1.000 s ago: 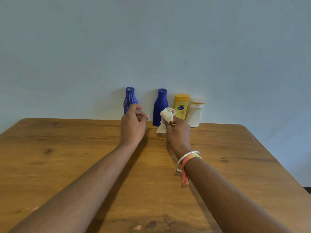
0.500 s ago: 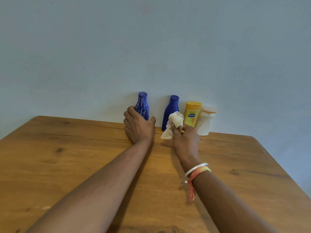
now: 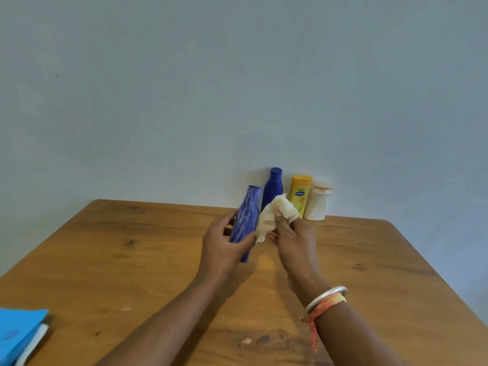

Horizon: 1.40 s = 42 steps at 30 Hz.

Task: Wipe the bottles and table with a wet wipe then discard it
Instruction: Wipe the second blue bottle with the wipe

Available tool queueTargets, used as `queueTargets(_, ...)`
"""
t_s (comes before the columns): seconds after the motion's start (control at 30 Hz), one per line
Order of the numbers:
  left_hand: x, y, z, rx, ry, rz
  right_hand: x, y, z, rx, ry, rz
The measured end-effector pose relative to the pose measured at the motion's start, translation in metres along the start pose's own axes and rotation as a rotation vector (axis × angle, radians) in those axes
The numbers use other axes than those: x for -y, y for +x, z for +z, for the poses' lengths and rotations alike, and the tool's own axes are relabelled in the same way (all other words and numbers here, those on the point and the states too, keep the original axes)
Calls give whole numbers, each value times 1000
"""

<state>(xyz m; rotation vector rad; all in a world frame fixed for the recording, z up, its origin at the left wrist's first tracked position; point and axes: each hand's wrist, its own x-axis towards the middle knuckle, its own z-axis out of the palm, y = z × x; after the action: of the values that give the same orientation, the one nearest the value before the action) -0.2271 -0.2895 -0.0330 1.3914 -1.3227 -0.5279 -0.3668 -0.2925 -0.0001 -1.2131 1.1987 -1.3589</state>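
My left hand [image 3: 221, 247] fingers wrapped round blue streaky bottle [image 3: 245, 220], tilted, up off table [image 3: 132, 260]. My right hand [image 3: 293, 239] fingers pinch wet wipe [image 3: 274, 215], touching bottle's side.

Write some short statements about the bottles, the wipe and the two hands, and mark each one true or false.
1. The left hand holds the patterned blue bottle tilted, off the table. True.
2. The wet wipe lies flat on the table. False: the right hand holds it bunched, beside that bottle.
3. Three bottles stand by the wall: plain blue bottle, yellow bottle, white bottle. True.
4. The right wrist is bare. False: it wears a bangle.
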Motion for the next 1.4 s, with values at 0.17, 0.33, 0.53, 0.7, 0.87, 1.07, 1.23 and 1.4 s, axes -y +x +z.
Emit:
queueTargets(0.17,-30,-67,-23,-12,-104,-5,20,-97,20,102,40,-89)
queueTargets(0.33,-63,-133,-31,-47,-63,142,34,-134,18,-152,17,-102)
queueTargets(0.53,-91,-164,-54,-102,-51,249,64,-165,12,-181,-13,-210)
queueTargets(0.7,-99,-169,-76,-141,7,338,74,-192,20,-161,2,-201)
queueTargets(0.87,-97,-186,-81,-140,34,375,101,-183,25,-190,182,-147)
queueTargets(1.07,-106,-183,-115,132,-292,188,94,-191,12,109,483,-48)
queueTargets(1.23,-101,-183,-126,265,-377,118,106,-181,-6,299,80,-198)
queueTargets(1.4,-90,-189,-109,36,-82,333,109,-187,-2,107,-493,-461)
